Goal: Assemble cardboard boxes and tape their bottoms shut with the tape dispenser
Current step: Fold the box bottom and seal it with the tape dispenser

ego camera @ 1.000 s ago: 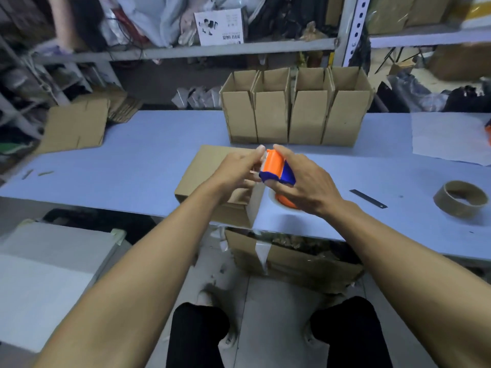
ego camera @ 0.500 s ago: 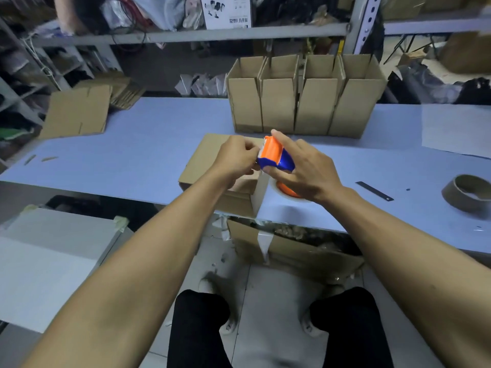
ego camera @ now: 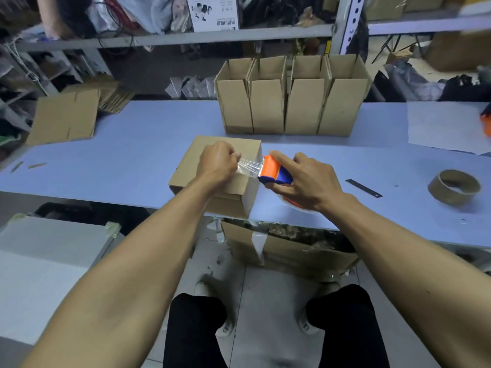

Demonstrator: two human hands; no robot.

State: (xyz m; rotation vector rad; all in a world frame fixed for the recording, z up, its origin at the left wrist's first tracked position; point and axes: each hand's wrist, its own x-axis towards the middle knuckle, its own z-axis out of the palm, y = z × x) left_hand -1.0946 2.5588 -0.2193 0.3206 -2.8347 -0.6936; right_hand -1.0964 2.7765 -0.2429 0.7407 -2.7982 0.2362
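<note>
Cardboard box (ego camera: pixel 210 160) lies at near edge of blue table (ego camera: pixel 132 155). L. hand (ego camera: pixel 216 163), over box top, pinches free end of clear tape strip (ego camera: pixel 249 167). R. hand (ego camera: pixel 305 180), just right of box, grips orange/blue tape dispenser (ego camera: pixel 273 172). Four assembled boxes (ego camera: pixel 292 102) stand in a row behind box; empty tape core (ego camera: pixel 453 187) far right of it.

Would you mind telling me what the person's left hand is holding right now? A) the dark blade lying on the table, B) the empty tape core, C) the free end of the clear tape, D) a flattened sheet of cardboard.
C: the left hand pinches the free end of the clear tape, which stretches from the orange and blue tape dispenser held in the right hand, above the cardboard box.
</note>
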